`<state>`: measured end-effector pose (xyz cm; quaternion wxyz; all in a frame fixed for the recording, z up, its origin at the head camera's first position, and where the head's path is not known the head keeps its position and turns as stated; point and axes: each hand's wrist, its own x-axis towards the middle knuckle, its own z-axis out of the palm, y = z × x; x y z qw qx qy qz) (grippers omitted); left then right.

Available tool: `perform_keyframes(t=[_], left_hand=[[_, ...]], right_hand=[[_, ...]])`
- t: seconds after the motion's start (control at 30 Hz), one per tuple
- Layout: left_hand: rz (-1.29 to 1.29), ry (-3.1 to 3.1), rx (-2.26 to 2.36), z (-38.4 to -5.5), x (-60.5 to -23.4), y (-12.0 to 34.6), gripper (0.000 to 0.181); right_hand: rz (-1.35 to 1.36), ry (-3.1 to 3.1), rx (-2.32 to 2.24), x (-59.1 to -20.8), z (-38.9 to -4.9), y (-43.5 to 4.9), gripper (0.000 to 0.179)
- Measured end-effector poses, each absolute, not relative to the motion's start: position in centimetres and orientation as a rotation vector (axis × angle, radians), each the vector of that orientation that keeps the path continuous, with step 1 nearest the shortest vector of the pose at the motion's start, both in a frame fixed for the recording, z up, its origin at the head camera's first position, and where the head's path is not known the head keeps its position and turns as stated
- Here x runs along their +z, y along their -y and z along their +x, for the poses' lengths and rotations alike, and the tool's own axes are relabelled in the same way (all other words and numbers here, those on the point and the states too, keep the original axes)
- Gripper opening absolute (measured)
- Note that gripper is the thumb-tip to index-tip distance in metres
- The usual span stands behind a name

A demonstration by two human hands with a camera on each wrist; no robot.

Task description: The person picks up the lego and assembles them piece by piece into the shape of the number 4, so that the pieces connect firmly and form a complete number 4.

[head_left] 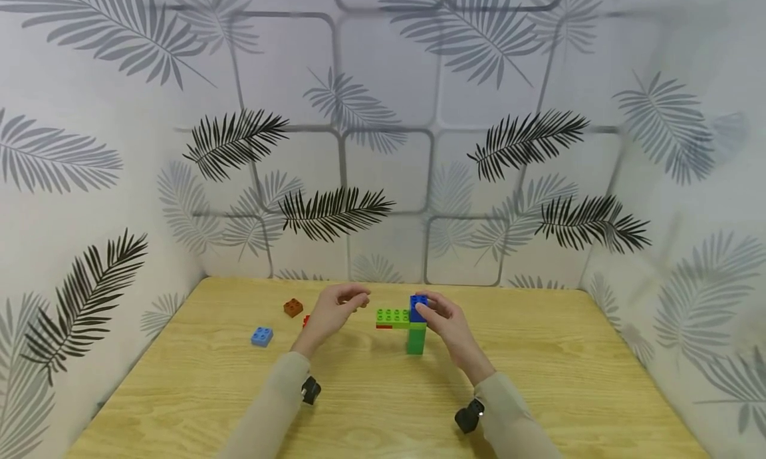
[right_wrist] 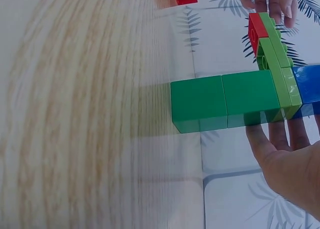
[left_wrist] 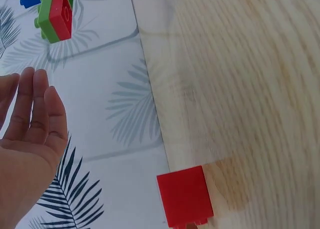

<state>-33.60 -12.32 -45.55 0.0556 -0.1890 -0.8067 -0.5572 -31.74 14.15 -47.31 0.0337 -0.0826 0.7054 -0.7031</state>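
Note:
A brick tower stands on the table. Two stacked green bricks (right_wrist: pixel 225 99) form its base, and a long light green brick (head_left: pixel 391 316) juts out to the left from their top. Under its outer end sits a red brick (right_wrist: pixel 256 33). On top, above the green column, is a dark blue brick (head_left: pixel 414 314). My right hand (head_left: pixel 451 326) pinches the blue brick, thumb in front and fingers behind. To the left of the tower, my left hand (head_left: pixel 333 309) hovers with loosely bent fingers, holding nothing and apart from the bricks.
Loose bricks lie to the left: a brown one (head_left: pixel 293 307), a light blue one (head_left: pixel 261 336), and a red one (left_wrist: pixel 185 196) mostly hidden behind my left hand in the head view. A patterned wall (head_left: pixel 389 246) borders the back of the wooden table (head_left: pixel 538 366).

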Motion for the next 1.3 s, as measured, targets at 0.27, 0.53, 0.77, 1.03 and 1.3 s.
perform_keyframes(t=[0.27,0.53,0.77,1.03,1.3], left_hand=[[-0.5,2.397,-1.86,-33.3,-45.0,13.9,0.026],[-0.395,2.481,-1.827,-34.3,-46.8,16.2,0.026],[-0.316,2.587,-1.656,-34.5,-47.4,18.2,0.028],[-0.252,2.729,-1.591,-34.1,-47.9,20.0,0.032],[-0.228,2.85,-1.543,-34.6,-48.4,20.7,0.042]], right_hand=[[-0.244,-2.151,-2.176,-47.4,-31.7,-14.3,0.049],[-0.227,-2.132,-2.171,-47.4,-31.6,-14.3,0.049],[-0.228,-2.125,-2.181,-47.2,-31.6,-14.2,0.05],[-0.231,-2.133,-2.188,-47.1,-31.6,-14.2,0.045],[-0.233,-2.13,-2.176,-47.3,-31.7,-14.2,0.046]])
